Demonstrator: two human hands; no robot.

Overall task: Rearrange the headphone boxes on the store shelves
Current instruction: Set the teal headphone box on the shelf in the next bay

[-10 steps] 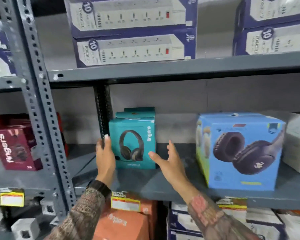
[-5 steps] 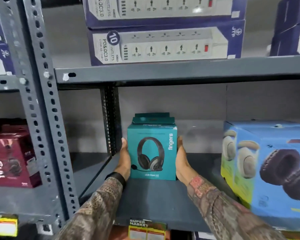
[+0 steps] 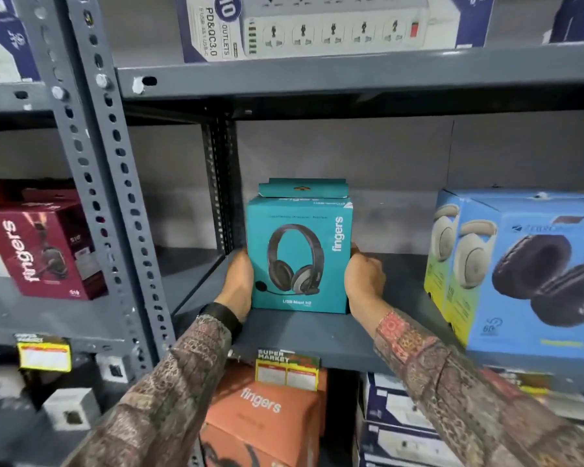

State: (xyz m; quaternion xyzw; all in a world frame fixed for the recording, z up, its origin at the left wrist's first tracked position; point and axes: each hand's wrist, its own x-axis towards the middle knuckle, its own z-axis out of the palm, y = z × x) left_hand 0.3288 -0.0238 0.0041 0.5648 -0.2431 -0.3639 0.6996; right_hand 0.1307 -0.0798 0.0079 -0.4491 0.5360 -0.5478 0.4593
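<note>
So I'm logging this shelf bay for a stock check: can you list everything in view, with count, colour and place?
teal headphone box: 1, teal, middle shelf, held at both sides; a second teal box behind it
blue headphone box: 1, blue and yellow-green, same shelf, right
maroon headphone box: 1, maroon, left bay
power strip box: 1 full, navy and white, upper shelf; others cut off
orange box: 1, orange, lower shelf
price tag: 1, shelf edge
left hand: box's left side
right hand: box's right side

We see the headset box [image 3: 299,254] upright on the shelf [image 3: 304,342], between our hands, another box behind it, the large box [image 3: 533,271] well right.
</note>
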